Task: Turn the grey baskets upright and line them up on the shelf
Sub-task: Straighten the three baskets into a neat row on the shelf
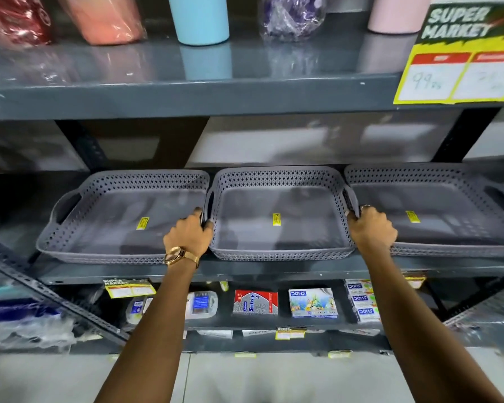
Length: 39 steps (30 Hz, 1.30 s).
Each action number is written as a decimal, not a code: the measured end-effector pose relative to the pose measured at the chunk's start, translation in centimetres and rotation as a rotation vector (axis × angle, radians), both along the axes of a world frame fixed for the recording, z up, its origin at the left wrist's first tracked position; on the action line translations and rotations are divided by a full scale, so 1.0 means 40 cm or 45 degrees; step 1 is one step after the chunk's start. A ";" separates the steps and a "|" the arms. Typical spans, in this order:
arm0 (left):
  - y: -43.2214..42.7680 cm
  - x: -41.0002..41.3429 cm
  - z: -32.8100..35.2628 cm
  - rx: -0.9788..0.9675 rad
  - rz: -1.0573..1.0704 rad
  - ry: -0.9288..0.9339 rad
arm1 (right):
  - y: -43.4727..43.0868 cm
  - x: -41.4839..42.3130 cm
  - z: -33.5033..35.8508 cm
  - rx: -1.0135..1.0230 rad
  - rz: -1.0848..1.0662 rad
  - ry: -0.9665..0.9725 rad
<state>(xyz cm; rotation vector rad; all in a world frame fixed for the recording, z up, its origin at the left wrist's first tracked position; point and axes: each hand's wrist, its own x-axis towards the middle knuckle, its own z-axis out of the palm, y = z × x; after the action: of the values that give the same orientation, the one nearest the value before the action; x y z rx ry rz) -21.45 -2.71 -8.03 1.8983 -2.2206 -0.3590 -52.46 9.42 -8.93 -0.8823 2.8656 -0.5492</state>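
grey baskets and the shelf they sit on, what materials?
Grey baskets, e.g. the middle basket: likely moulded plastic, matte, judging by the perforated lattice walls and one-piece rolled rim. Shelf: probably painted steel, glossy dark grey; it shows reflections and a punched angle upright.

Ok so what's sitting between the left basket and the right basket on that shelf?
In the head view, the middle basket sits between the left basket and right basket, with the left hand and right hand gripping its handles.

Price sign up and to the right of the hands: "SUPER MARKET", "99"; packs on the shelf below the hands: "DOMS"
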 end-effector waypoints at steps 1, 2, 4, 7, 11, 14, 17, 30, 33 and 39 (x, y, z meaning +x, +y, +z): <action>0.008 0.005 -0.001 0.004 0.003 0.004 | 0.007 0.002 -0.002 -0.001 0.002 0.001; 0.015 0.008 -0.002 0.007 0.003 0.013 | 0.015 0.004 -0.001 -0.003 -0.001 0.000; 0.028 0.012 -0.001 0.016 0.008 0.022 | 0.025 0.005 -0.002 -0.006 -0.012 -0.015; 0.043 0.014 0.002 0.021 0.020 0.017 | 0.036 0.007 -0.006 -0.019 -0.038 -0.028; 0.043 0.014 0.004 0.031 0.033 0.024 | 0.046 0.011 -0.007 -0.043 -0.065 -0.048; 0.041 0.014 0.003 0.034 0.032 0.030 | 0.055 0.013 -0.004 -0.074 -0.082 -0.056; 0.042 0.015 0.001 0.029 0.035 0.037 | 0.063 0.015 -0.005 -0.096 -0.109 -0.062; 0.044 0.016 0.000 0.001 0.063 0.065 | 0.053 0.017 -0.007 -0.077 -0.188 -0.037; 0.049 0.015 0.002 -0.017 0.077 0.086 | 0.052 0.014 -0.010 -0.075 -0.194 -0.042; 0.062 0.015 0.013 -0.068 0.108 0.091 | 0.054 0.015 -0.007 -0.080 -0.169 -0.049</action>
<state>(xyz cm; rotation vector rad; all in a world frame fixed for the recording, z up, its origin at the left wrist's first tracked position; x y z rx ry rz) -20.85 -0.24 -7.51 1.9139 -2.0765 -0.3447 -51.85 11.59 -9.19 -0.6852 2.9009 -0.6649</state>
